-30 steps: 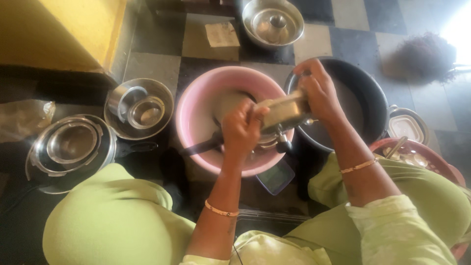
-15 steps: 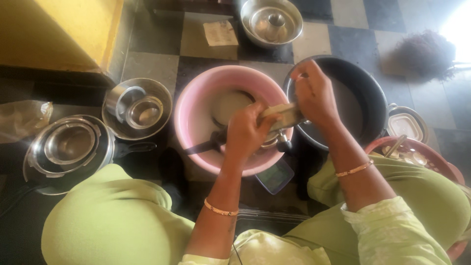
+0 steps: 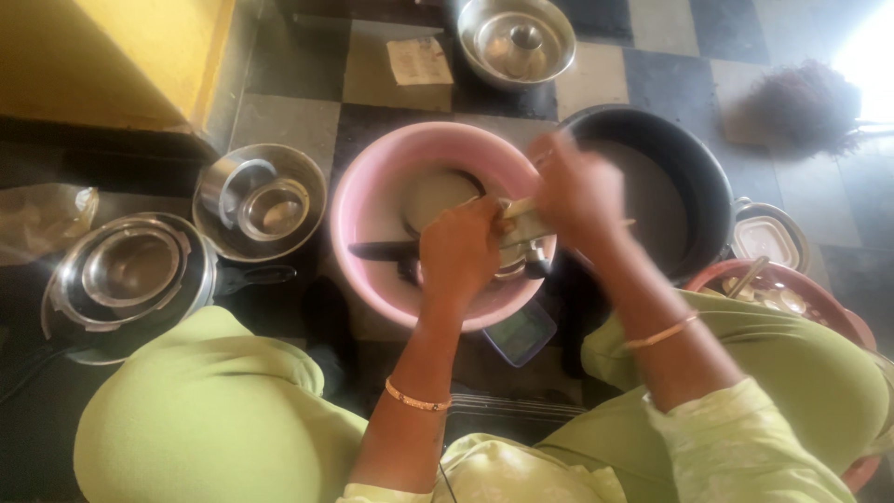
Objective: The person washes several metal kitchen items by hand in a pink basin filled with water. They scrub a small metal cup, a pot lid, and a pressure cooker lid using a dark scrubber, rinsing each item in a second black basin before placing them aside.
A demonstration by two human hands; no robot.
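My left hand (image 3: 458,256) grips a small steel vessel (image 3: 521,237) over the near right rim of the pink wash basin (image 3: 368,200). My right hand (image 3: 579,191) presses against the far side of that same vessel, blurred with motion, fingers closed on something I cannot make out. Inside the basin lie a round steel plate (image 3: 433,196) and a dark-handled utensil (image 3: 382,250). A large black pot (image 3: 680,177) with grey water stands just right of the basin, behind my right hand.
At left are a steel bowl holding two cups (image 3: 261,200) and a black pan with nested steel bowls (image 3: 126,275). A steel bowl (image 3: 517,39) sits at the top, a steel lidded tin (image 3: 768,237) and a red basket of utensils (image 3: 792,298) at right. My green-clad knees fill the foreground.
My right hand slid down from the vessel's top to its far side. The vessel and my left hand stayed over the basin's rim.
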